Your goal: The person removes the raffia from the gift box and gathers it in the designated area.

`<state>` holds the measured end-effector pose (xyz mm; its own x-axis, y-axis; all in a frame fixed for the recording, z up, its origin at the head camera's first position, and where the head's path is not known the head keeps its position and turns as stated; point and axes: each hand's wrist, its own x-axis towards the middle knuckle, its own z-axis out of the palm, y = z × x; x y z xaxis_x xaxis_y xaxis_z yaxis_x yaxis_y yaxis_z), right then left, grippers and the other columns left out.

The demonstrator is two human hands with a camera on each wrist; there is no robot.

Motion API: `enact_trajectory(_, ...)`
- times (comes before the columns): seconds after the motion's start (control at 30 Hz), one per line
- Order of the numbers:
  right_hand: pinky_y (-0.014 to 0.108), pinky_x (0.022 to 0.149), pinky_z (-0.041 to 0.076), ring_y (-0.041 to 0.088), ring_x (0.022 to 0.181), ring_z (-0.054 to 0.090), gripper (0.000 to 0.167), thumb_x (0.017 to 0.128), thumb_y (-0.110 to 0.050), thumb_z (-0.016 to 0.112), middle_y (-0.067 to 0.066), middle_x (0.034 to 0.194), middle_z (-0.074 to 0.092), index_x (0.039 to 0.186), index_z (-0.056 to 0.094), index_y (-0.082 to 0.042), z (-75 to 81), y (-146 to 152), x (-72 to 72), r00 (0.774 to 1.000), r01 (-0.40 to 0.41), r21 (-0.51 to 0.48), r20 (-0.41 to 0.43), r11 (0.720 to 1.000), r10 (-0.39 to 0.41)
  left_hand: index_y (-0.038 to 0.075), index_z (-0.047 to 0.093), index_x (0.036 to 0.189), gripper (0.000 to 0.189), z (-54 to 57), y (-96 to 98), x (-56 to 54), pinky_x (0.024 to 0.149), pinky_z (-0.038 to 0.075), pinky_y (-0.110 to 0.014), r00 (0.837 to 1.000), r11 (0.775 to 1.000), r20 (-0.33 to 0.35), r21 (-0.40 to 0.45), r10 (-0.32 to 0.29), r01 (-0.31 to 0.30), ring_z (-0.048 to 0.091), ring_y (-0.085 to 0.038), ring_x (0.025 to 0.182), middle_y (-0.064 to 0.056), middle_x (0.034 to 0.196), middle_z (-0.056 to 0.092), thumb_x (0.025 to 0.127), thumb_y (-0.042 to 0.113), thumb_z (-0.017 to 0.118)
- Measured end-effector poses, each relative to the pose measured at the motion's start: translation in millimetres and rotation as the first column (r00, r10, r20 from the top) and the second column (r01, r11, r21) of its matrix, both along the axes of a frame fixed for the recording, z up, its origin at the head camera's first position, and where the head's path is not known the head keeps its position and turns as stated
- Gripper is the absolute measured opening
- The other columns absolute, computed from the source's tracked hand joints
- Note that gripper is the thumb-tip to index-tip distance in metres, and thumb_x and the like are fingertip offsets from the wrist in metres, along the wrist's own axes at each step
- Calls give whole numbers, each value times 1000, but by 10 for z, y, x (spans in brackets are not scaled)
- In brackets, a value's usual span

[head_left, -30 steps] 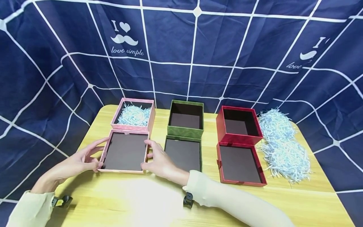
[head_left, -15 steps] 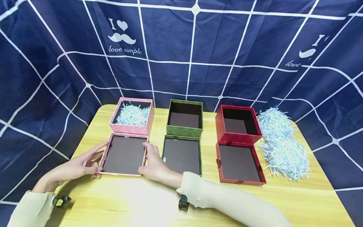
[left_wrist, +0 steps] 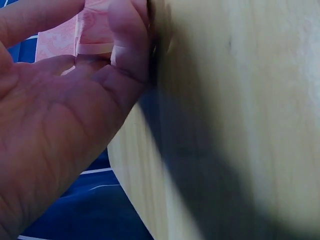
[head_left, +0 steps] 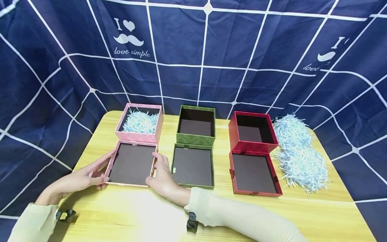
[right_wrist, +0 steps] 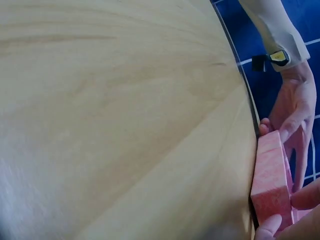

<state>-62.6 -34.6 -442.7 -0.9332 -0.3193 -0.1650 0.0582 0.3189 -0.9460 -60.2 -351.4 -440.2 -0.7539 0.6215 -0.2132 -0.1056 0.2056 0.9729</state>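
Observation:
In the head view a shallow pink box lid (head_left: 131,164), dark inside, lies inner side up between both hands. My left hand (head_left: 86,174) grips its left edge, the thumb at the near left corner. On the opposite edge, my right hand (head_left: 163,176) holds it with thumb and fingers spread along the side. Directly behind stands the pink box (head_left: 139,136), with pale blue shredded paper (head_left: 140,122) inside. The right wrist view shows the outer wall of the pink lid (right_wrist: 272,175) between the hands. The left wrist view shows mainly my left palm (left_wrist: 60,120).
A green box (head_left: 196,139) with its lid (head_left: 192,164) and a red box (head_left: 254,146) with its lid (head_left: 255,173) stand rightward on the wooden table (head_left: 121,215). Two heaps of shredded paper (head_left: 303,168) lie at the far right. A blue grid cloth (head_left: 181,40) surrounds the table.
My right wrist and forearm have shifted left, uncovering the green lid's near left corner. Both hands keep their hold on the pink lid, which has barely moved. The whole view has shifted slightly.

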Motion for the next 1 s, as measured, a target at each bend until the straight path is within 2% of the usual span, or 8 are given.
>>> enact_trajectory(0.13,36,97,51,33,133,53,91,76,15,65,13,157,39,162,41,-4,-14,-13,10,1000,24,-6,5,1000,-24,25,0,177,95,-19,6,19,69,57,-36,1000,1000,6,-3,25,-25,63,-36,82,-5,164,21,108,-2,59)
enact_trajectory(0.23,38,99,50,33,133,53,89,77,14,66,12,157,40,161,42,-4,-25,-26,3,999,42,-16,6,999,-42,23,3,177,93,-18,23,29,65,55,-36,999,999,-8,-17,47,-48,62,-35,81,-5,159,25,108,-2,59)
enact_trajectory(0.43,42,103,48,30,132,52,87,76,6,72,9,155,42,158,47,-6,-65,-73,-1,996,89,-29,-6,996,-90,19,5,177,96,-5,54,0,61,54,-37,996,995,-29,-43,84,-85,60,-33,76,-24,174,4,105,-1,65)
enact_trajectory(0.53,41,104,47,28,134,50,87,76,2,74,7,156,41,158,47,-9,-76,-91,9,995,100,-20,-6,995,-101,21,6,178,99,-12,41,-26,58,52,-39,995,994,-29,-47,99,-101,57,-32,73,-24,177,-2,104,-1,67)
enact_trajectory(0.7,44,112,41,26,144,42,87,76,0,73,7,160,39,158,46,-12,-61,-99,20,993,113,-13,-14,993,-114,21,6,178,92,-22,18,-43,57,50,-41,993,993,-32,-40,114,-115,61,-24,98,-22,177,2,106,0,61)
enact_trajectory(0.77,44,115,39,24,147,39,87,77,-1,73,5,162,38,159,45,-14,-50,-96,21,993,116,-12,-15,993,-116,18,7,177,89,-18,19,-44,58,50,-41,991,991,-41,-48,126,-127,61,-24,102,-23,177,4,107,1,59)
enact_trajectory(0.93,44,116,38,20,148,38,87,79,-5,72,1,162,37,160,43,-16,7,-78,20,993,108,-26,-39,994,-109,14,10,176,86,32,60,-39,61,50,-38,977,972,-81,-117,196,-205,59,-30,74,-29,176,12,109,7,62)
enact_trajectory(1.0,44,117,38,20,148,38,85,81,-6,72,1,161,37,160,43,-16,39,-70,16,993,101,-34,-60,994,-103,12,11,176,86,59,78,-36,62,51,-36,967,958,-100,-149,233,-246,58,-30,71,-31,175,16,109,10,64)
